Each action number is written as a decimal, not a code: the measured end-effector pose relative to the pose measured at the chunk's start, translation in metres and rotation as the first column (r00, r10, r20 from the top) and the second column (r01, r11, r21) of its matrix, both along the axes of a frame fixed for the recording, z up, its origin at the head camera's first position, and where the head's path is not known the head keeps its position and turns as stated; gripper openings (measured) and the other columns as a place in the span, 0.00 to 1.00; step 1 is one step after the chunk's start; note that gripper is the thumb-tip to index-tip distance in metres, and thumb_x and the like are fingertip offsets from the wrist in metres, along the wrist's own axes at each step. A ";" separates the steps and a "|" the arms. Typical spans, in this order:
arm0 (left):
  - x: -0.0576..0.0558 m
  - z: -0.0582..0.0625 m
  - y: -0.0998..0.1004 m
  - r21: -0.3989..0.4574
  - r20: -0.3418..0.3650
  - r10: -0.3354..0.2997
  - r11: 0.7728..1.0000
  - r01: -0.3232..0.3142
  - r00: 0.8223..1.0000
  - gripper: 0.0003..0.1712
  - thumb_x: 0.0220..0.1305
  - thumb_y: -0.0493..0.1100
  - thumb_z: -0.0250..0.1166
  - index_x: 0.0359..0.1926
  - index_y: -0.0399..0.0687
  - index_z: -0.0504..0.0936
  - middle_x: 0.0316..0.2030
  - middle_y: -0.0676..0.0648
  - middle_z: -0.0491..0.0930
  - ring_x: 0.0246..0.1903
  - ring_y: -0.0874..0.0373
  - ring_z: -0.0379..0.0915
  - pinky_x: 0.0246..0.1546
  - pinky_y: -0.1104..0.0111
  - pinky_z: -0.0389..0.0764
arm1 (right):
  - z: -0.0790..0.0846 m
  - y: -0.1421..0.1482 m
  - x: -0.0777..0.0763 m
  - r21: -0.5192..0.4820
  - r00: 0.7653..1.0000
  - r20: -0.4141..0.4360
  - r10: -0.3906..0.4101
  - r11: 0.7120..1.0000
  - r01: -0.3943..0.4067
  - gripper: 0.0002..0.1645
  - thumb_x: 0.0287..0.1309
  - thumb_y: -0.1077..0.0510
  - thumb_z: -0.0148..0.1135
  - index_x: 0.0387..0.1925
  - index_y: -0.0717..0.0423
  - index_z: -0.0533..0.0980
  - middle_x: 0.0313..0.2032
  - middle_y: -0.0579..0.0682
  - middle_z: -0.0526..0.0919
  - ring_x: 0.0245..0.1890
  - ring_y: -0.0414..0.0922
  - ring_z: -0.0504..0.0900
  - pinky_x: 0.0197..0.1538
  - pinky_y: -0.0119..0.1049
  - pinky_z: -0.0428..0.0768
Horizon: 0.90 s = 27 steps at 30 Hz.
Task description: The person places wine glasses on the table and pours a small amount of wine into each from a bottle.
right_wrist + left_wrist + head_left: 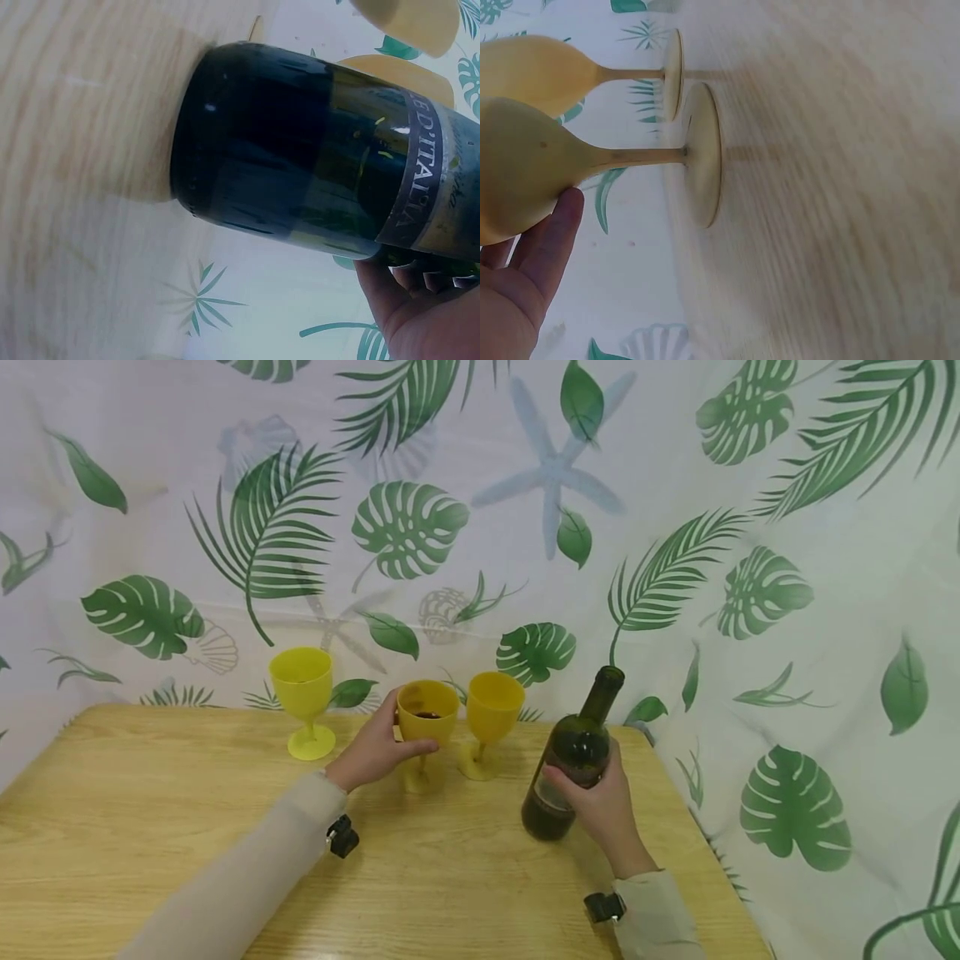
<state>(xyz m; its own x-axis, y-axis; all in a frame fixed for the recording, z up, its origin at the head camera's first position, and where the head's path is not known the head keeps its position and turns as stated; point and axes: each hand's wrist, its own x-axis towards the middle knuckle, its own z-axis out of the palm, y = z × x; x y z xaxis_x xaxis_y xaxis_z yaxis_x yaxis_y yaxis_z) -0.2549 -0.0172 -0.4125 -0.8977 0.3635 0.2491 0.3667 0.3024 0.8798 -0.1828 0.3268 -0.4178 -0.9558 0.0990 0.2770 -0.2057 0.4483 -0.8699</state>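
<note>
Spreading beneath all the fingers is the wooden surface point(450, 893). The right hand point(603, 806) has its fingers curled around the bottle point(585, 739), its neck above them. I see the left hand's point(375, 752) fingers wrapped about one cup point(435, 732), another cup point(495, 714) just right, a third cup point(303, 695) left; dark liquid point(428, 715) shows above the thumb.

passable: near-left tabletop point(150, 827) | blocks: middle goblet point(433, 727), right goblet point(497, 710) (close together), tilted bottle point(576, 748)

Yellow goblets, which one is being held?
The middle goblet, dark liquid inside: the left hand grips it, while the leftmost goblet and rightmost goblet stand unheld.
</note>
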 end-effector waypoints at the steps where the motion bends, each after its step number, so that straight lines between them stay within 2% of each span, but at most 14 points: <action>1: -0.002 0.000 0.000 -0.003 -0.001 0.008 1.000 -0.008 1.000 0.52 0.63 0.48 0.76 0.78 0.49 0.53 0.66 0.42 0.70 0.61 0.42 0.71 0.57 0.50 0.78 | 0.000 0.000 0.000 0.001 1.000 0.001 0.001 1.000 -0.001 0.54 0.56 0.48 0.79 0.75 0.51 0.56 0.66 0.57 0.73 0.66 0.55 0.72 0.69 0.60 0.67; 8: -0.016 -0.005 -0.003 -0.005 -0.002 0.053 0.999 -0.053 0.999 0.55 0.63 0.50 0.76 0.79 0.49 0.51 0.68 0.41 0.68 0.64 0.41 0.69 0.62 0.44 0.74 | 0.003 -0.002 0.002 -0.002 1.000 0.002 0.007 1.000 -0.007 0.53 0.57 0.49 0.78 0.74 0.52 0.57 0.65 0.57 0.73 0.66 0.55 0.72 0.69 0.59 0.68; 19: -0.029 -0.006 -0.010 -0.013 0.034 0.085 0.996 -0.084 0.996 0.53 0.66 0.54 0.74 0.80 0.49 0.50 0.66 0.40 0.67 0.62 0.40 0.69 0.58 0.48 0.77 | 0.002 0.000 0.001 -0.003 1.000 -0.023 0.004 1.000 -0.005 0.52 0.57 0.50 0.78 0.74 0.53 0.57 0.65 0.57 0.74 0.65 0.55 0.73 0.69 0.58 0.68; 23: -0.034 -0.007 -0.016 -0.008 0.064 0.108 0.994 -0.107 0.992 0.52 0.66 0.55 0.73 0.79 0.50 0.50 0.66 0.40 0.67 0.63 0.41 0.69 0.60 0.48 0.76 | 0.000 0.001 0.000 0.007 1.000 -0.014 -0.001 1.000 0.001 0.53 0.57 0.49 0.78 0.74 0.51 0.57 0.65 0.57 0.74 0.65 0.56 0.73 0.69 0.59 0.68; 27: -0.037 -0.007 -0.019 0.013 0.059 0.119 0.993 -0.119 0.991 0.52 0.66 0.54 0.73 0.78 0.47 0.51 0.65 0.38 0.69 0.62 0.41 0.70 0.60 0.49 0.76 | -0.001 0.001 0.001 0.005 1.000 0.000 -0.002 1.000 0.002 0.53 0.56 0.48 0.79 0.74 0.50 0.57 0.65 0.57 0.74 0.66 0.56 0.73 0.69 0.60 0.68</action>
